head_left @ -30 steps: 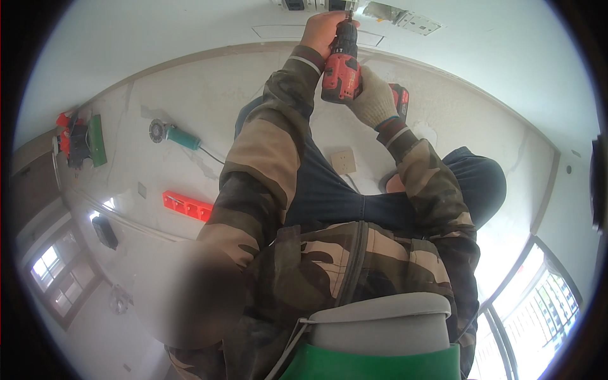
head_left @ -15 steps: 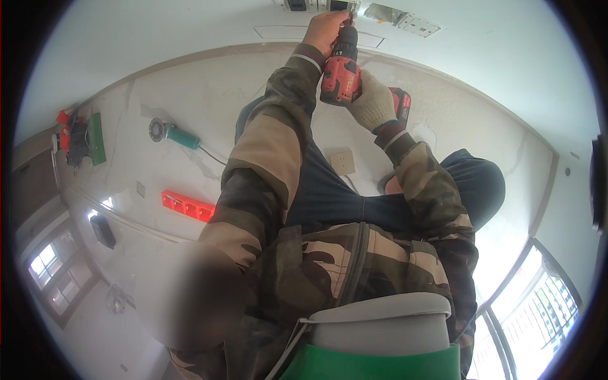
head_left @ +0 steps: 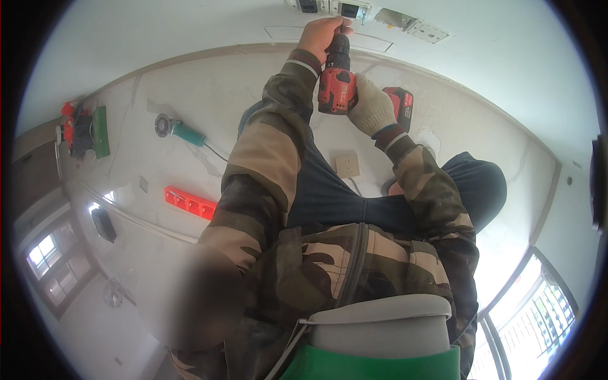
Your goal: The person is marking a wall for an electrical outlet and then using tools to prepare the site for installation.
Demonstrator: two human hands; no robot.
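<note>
From the head camera: my left hand (head_left: 324, 35), bare, is closed round the nose of the red cordless drill (head_left: 337, 88), steadying it where the bit meets the white surface above me. My right hand (head_left: 370, 111), in a pale knit glove, is clamped on the grip, with the battery block just beyond it. The drill points up at a small recessed fitting (head_left: 351, 9) near the top edge (the bit's tip is hidden behind my fingers, so I cannot tell whether it is seated). I judge I am mid-way through driving or drilling at that fitting, both arms raised in camouflage sleeves. The next move calls for keeping the drill square to the surface and pressing evenly, with the left hand clear of the turning part. Below on the floor, well apart from me, lie a teal-handled grinder (head_left: 183, 132), a red level (head_left: 190, 202) and a white wall plate (head_left: 347, 166)
</note>
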